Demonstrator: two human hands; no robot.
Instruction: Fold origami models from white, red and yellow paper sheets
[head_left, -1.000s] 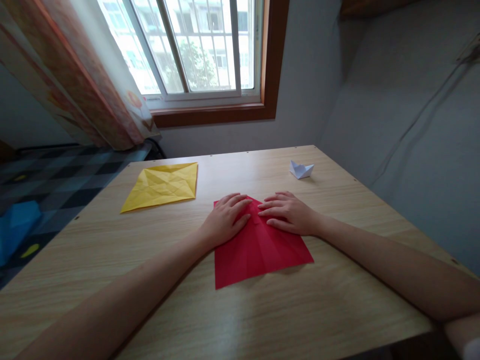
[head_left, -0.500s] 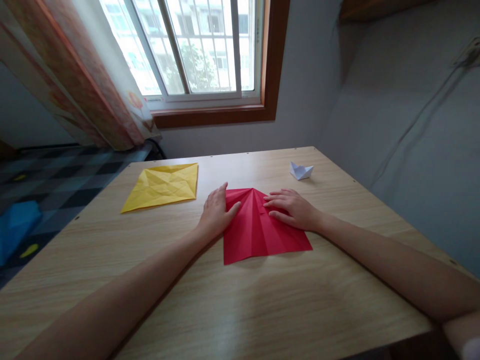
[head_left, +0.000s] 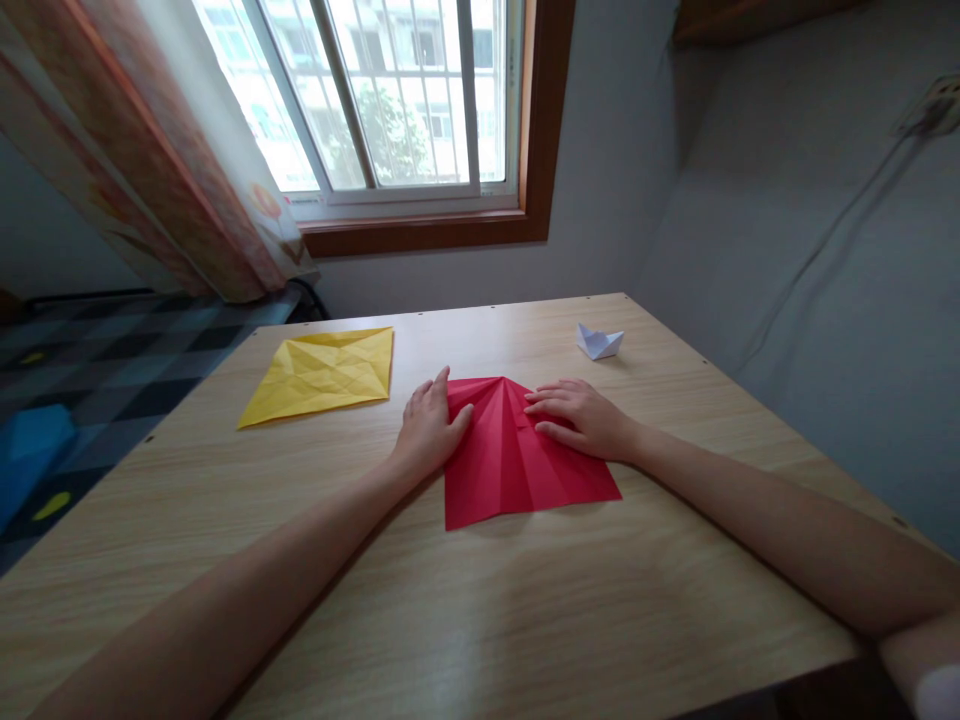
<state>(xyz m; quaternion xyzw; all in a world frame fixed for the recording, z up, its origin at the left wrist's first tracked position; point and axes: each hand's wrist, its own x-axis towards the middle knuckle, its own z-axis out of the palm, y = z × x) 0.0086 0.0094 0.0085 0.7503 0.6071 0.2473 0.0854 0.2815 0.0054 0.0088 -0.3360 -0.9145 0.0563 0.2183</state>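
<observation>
I face a bright, brown-framed window [head_left: 397, 110] in a grey wall [head_left: 611, 170], with a flowered curtain [head_left: 169, 150] hanging at my left.

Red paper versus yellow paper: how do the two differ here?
The red paper has creases fanning out from its far point; the yellow paper has creases crisscrossing its middle. The left hand and right hand touch the red paper, while neither touches the yellow paper. Both are creased and lie on the table.

The left forearm [head_left: 255, 580] and right forearm [head_left: 765, 510] slant forward and inward. The left hand [head_left: 429, 425] spreads its thumb from its fingers; the right hand [head_left: 585, 418] lies palm down, fingers extended inward.
</observation>
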